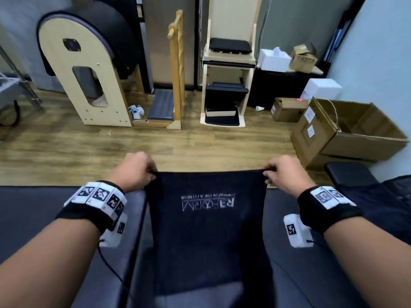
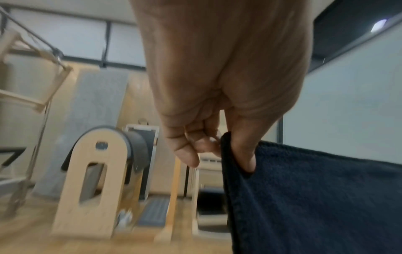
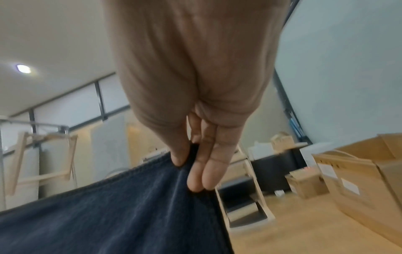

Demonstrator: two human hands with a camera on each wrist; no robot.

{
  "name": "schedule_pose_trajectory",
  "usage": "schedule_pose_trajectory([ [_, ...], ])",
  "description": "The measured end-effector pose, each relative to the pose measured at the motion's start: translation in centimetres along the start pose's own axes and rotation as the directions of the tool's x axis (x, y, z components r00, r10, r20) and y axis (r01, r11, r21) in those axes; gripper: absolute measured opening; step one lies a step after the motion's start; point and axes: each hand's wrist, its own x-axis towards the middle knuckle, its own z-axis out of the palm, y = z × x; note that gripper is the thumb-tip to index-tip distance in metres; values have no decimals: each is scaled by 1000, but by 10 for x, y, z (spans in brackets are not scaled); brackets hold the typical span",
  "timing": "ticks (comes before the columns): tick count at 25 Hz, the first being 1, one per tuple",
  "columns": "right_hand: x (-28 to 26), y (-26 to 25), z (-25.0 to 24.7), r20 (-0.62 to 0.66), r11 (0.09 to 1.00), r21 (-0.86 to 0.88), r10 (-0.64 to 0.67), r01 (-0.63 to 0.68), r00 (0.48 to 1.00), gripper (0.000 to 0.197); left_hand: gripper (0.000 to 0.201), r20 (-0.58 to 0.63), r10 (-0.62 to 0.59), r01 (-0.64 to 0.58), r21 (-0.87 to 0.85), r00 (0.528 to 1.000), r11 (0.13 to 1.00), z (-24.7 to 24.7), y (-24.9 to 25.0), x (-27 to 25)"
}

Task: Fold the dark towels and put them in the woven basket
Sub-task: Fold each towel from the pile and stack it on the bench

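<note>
A dark navy towel (image 1: 206,232) with pale mirrored lettering hangs stretched between my two hands above a dark padded bench (image 1: 33,210). My left hand (image 1: 135,172) pinches its top left corner, thumb over the hem, as the left wrist view shows with the towel (image 2: 315,197) falling away below the left hand (image 2: 228,151). My right hand (image 1: 282,174) pinches the top right corner; in the right wrist view the thumb and fingers of the right hand (image 3: 191,163) clamp the towel (image 3: 121,211) edge. No woven basket is in view.
More dark cloth (image 1: 387,196) lies on the bench at the right. Beyond the bench is wooden floor (image 1: 111,147) with a wooden barrel apparatus (image 1: 89,70), a wooden chair unit (image 1: 224,85), and open cardboard boxes (image 1: 347,132) at the right.
</note>
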Motion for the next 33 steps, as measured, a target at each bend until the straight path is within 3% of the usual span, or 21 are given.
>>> schedule_pose_trajectory([
  [2,-21,-20,-43,-158,997,67,-38,49,987,12,12,-184,54,-61,-31,981,998,-51,22,-21],
  [4,-55,-28,-68,-242,995,23,-87,96,966,10,13,-314,116,-132,-29,942,991,-75,38,-56],
  [7,-109,-9,-63,-224,997,-32,-78,73,972,8,15,-347,200,-211,8,916,977,-48,40,-110],
  [11,-172,51,13,-108,997,-63,-39,33,993,12,16,-105,133,-129,39,986,991,61,18,-171],
  [13,-213,84,62,60,992,-125,2,5,998,13,17,40,54,-56,58,998,997,119,7,-209],
  [15,-259,117,102,256,986,-167,63,-20,965,13,11,204,-1,-5,27,979,1000,171,-2,-252],
  [17,-306,135,119,409,988,-140,115,-62,905,13,5,393,-29,32,0,919,999,204,-3,-294],
  [19,-337,142,116,455,985,-137,153,-101,877,12,13,493,-37,71,-50,869,996,214,0,-322],
  [20,-345,141,110,455,985,-149,148,-89,878,12,14,497,-31,99,-110,867,989,212,2,-330],
  [23,-336,136,93,400,985,-161,123,-63,908,19,13,388,-26,103,-179,921,979,197,5,-324],
  [26,-301,124,85,264,988,-107,136,-112,955,19,19,260,-47,107,-222,964,969,184,9,-292],
  [29,-264,104,88,108,991,-73,122,-115,987,10,17,157,-104,142,-257,982,956,182,8,-256],
  [30,-251,99,93,60,987,-98,134,-128,989,17,12,124,-105,132,-240,987,962,185,6,-246],
  [31,-242,94,97,47,979,-137,159,-151,986,26,7,96,-91,110,-206,991,972,191,3,-238],
  [33,-236,88,110,113,950,-251,219,-185,969,29,19,109,10,2,-109,994,994,207,-2,-225],
])
